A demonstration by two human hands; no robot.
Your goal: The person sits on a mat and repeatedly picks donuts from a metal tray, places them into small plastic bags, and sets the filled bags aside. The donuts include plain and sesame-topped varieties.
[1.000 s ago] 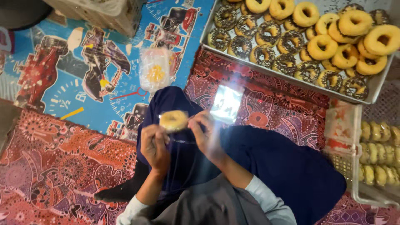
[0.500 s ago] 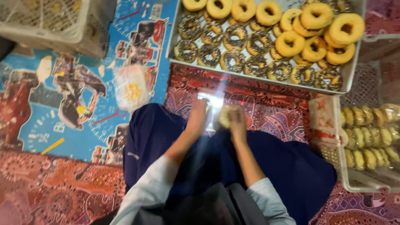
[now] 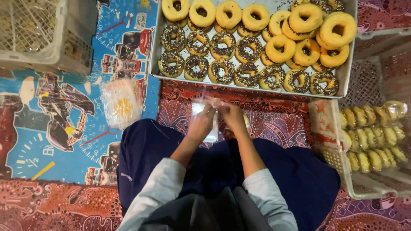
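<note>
My left hand (image 3: 200, 125) and my right hand (image 3: 231, 116) meet over my lap, just in front of the tray. Both pinch the top of a small clear plastic bag (image 3: 211, 133) that hangs between them. A pale sliver of a plain donut (image 3: 247, 121) shows beside my right hand; the rest is hidden by the fingers. The metal tray (image 3: 154, 64) lies on the floor just beyond my hands. It holds rows of chocolate-sprinkled donuts (image 3: 222, 70) and a pile of plain yellow donuts (image 3: 306, 40).
A stack of clear bags (image 3: 121, 103) lies on the blue printed mat at my left. A white plastic crate (image 3: 43, 40) stands at the far left. At my right a clear crate (image 3: 342, 171) holds rows of bagged donuts (image 3: 372, 137). My dark skirt covers my knees.
A second ago I held a plain donut up in both hands. My hands have since gone forward and down toward the tray, and now grip the clear bag with the donut mostly hidden.
</note>
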